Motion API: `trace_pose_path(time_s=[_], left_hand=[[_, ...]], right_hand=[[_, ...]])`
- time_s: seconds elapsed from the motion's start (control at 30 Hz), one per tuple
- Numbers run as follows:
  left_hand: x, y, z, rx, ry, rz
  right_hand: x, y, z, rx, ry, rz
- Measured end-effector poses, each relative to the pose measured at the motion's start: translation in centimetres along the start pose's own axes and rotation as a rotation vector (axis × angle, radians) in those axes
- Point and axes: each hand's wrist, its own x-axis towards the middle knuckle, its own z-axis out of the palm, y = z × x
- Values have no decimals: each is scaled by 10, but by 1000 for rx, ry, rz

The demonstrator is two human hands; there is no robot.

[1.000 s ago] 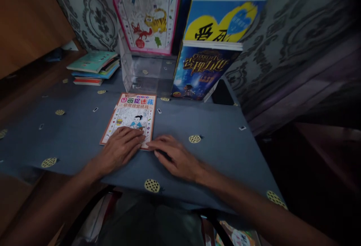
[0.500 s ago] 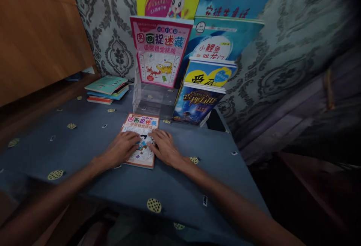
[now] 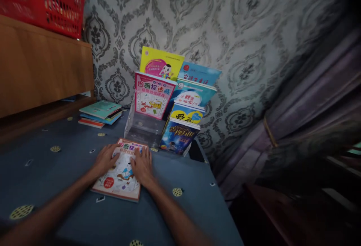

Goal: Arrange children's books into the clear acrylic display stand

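A picture book [image 3: 121,186] with an orange-edged white cover lies closed on the cloth-covered table. My left hand [image 3: 106,158] rests on its left side, fingers stretched over the cover's upper part. On the opposite side, my right hand [image 3: 143,166] lies with fingers extended toward the title, covering part of it. Neither hand lifts the book. Just behind stands a clear tiered rack [image 3: 145,128]. Its left side holds a pink book [image 3: 153,96] with a yellow book [image 3: 162,59] behind it; a dark blue book [image 3: 178,137] is at the front right.
A small pile of books [image 3: 100,110] lies at the table's back left, near a wooden cabinet [image 3: 45,65]. On the cabinet sits a red plastic basket [image 3: 60,7]. A dark flat object [image 3: 196,152] lies right of the rack. A curtain [image 3: 254,155] hangs at right.
My view has tilted upward, showing more wall and the basket. Both hands have slid toward the upper part of the book's cover, uncovering more of its lower half.
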Motion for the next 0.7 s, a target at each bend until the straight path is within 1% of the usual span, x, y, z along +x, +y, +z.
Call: trace_pose_path(time_s=[0.1, 0.17, 0.23, 0.3, 0.37, 0.43, 0.53, 0.7], left_hand=[[7, 0, -4, -474, 85, -181], [8, 4, -7, -703, 105, -348], [8, 8, -8, -836, 57, -506], [6, 13, -9, -913, -24, -611], [5, 17, -10, -972, -60, -646], [3, 21, -11, -1029, -73, -645], [1, 28, -14, -1100, -87, -648], [-3, 39, -18, -1170, -5, -680]], right_hand=[[0, 2, 0, 15, 7, 3], [1, 4, 2, 34, 19, -2], [1, 4, 4, 69, 47, -4], [1, 5, 4, 112, 72, 2], [1, 5, 4, 156, 82, 6], [0, 6, 4, 207, 97, 1], [-3, 11, 6, 302, 159, 21], [-8, 19, 15, 532, 274, 85]])
